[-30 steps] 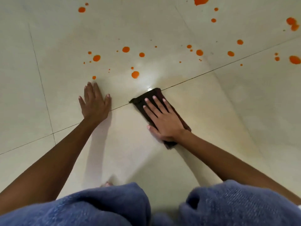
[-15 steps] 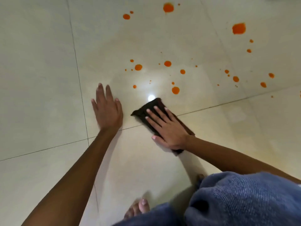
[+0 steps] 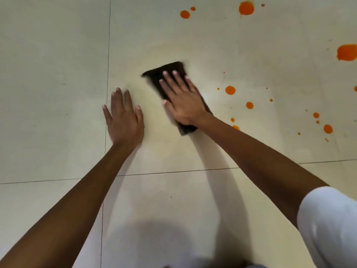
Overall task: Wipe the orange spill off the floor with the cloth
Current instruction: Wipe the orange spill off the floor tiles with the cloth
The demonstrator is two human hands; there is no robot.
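A dark brown cloth (image 3: 167, 74) lies flat on the cream tiled floor (image 3: 58, 55). My right hand (image 3: 181, 97) presses down on it with straight, spread fingers; the cloth edges look blurred. My left hand (image 3: 124, 117) rests flat on the floor just left of the cloth, fingers straight. Orange spill drops (image 3: 230, 90) dot the floor to the right of the cloth, with bigger blots at the top (image 3: 246, 8) and at the right edge (image 3: 346, 52). One drop (image 3: 236, 127) sits right beside my right forearm.
Dark grout lines (image 3: 108, 55) cross the tiles, one running vertically left of my left hand and one horizontally under my forearms. A white sleeve (image 3: 328, 219) covers my right upper arm at the lower right.
My right hand has pushed the cloth forward over the drops that lay ahead of it; those drops are gone. The view has shifted forward, and my blue-clad knees have dropped out of sight.
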